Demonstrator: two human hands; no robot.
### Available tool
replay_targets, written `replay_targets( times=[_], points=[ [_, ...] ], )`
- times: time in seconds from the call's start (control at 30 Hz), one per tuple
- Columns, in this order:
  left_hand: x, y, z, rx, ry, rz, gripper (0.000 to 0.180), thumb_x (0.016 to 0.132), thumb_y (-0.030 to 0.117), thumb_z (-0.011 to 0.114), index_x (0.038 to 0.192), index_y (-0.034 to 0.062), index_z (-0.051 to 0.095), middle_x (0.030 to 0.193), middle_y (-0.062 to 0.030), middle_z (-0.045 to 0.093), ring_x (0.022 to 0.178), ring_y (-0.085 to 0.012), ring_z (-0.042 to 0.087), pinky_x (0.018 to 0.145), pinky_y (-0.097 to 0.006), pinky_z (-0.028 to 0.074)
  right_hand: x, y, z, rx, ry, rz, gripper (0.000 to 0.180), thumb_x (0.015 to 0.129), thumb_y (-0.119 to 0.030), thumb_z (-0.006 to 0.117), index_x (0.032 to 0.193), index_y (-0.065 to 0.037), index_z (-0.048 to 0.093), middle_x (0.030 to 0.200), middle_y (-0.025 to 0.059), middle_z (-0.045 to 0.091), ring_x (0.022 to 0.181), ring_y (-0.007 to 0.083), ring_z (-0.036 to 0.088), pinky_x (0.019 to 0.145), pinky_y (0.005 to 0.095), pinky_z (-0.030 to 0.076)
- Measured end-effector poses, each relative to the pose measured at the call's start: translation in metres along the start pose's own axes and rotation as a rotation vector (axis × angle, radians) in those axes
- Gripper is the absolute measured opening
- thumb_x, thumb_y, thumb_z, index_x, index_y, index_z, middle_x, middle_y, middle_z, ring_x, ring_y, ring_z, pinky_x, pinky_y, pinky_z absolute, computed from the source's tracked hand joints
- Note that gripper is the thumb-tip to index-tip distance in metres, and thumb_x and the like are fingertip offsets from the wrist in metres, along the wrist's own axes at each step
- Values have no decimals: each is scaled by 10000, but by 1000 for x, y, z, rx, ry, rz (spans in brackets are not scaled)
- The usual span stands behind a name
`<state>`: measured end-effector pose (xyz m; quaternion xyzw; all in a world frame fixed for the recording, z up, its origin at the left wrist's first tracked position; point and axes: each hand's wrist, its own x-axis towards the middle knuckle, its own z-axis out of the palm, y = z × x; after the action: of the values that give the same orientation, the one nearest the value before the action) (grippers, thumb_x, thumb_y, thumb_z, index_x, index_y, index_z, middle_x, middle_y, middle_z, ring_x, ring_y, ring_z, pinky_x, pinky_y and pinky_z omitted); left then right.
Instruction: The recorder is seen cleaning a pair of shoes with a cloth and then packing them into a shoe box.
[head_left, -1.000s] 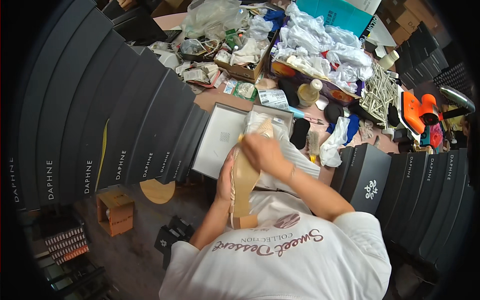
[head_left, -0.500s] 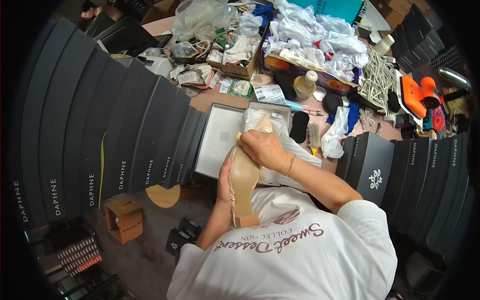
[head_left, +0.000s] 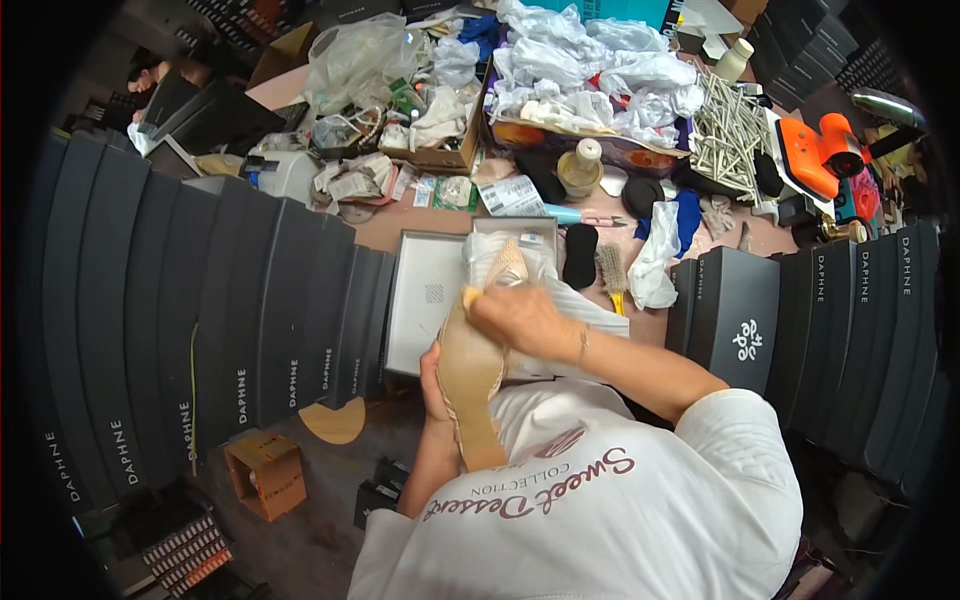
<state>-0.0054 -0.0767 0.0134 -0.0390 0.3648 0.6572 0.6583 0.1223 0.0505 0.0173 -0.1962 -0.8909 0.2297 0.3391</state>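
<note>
At twelve o'clock on a beige-soled shoe, the right hand pinches a small yellow block; overpressing could dislodge the clasping left hand.

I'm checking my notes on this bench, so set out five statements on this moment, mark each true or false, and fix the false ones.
1. The left grip and the right grip are both at the shoe. True.
2. The right grip has nothing at its fingertips. False: a small yellow piece shows there.
3. The shoe is held underside down. False: its tan sole faces the camera.
4. A yellow-handled brush lies right of a black oval pad. True.
5. Dark boxes stand only on the left. False: they stand on both sides.
</note>
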Motion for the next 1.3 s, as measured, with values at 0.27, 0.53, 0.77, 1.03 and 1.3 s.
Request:
replay_targets(
  times=[0.27,0.53,0.77,1.03,1.3],
  points=[
    [2,-2,14,50,-60,99,533,924,424,334,1256,35,487,1144,-121,589,1024,-214,581,884,-346,469,19,0,14,-38,-98,156,91,747,-167,562,794,-119,501,693,52,554,612,232,612,500,379,472],
    [6,5,25,91,27,182,584,954,497,311,1292,45,458,1190,-117,575,1039,-229,587,914,-357,460,12,-45,6,-83,-277,-87,128,710,-173,576,792,-97,514,677,42,547,577,227,597,505,359,484],
    [11,3,0,186,-117,103,563,998,423,250,1374,16,348,1295,-108,492,1183,-200,469,1010,-318,358,4,-42,0,16,-228,-139,121,717,-169,584,793,-103,518,654,49,551,535,232,582,469,358,468],
    [13,2,3,129,-81,-14,579,941,470,337,1258,3,470,1172,-134,578,1041,-241,578,916,-361,454,1,-17,-4,-106,-227,-39,94,728,-150,572,783,-105,511,653,50,515,539,222,568,436,345,460],
    [7,-1,-6,-10,-180,-91,540,923,434,374,1234,7,484,1119,-128,591,995,-232,586,876,-349,471,-38,-35,-27,30,-159,-263,94,729,-129,572,777,-115,493,644,18,474,523,173,556,430,307,456]
  ],
)
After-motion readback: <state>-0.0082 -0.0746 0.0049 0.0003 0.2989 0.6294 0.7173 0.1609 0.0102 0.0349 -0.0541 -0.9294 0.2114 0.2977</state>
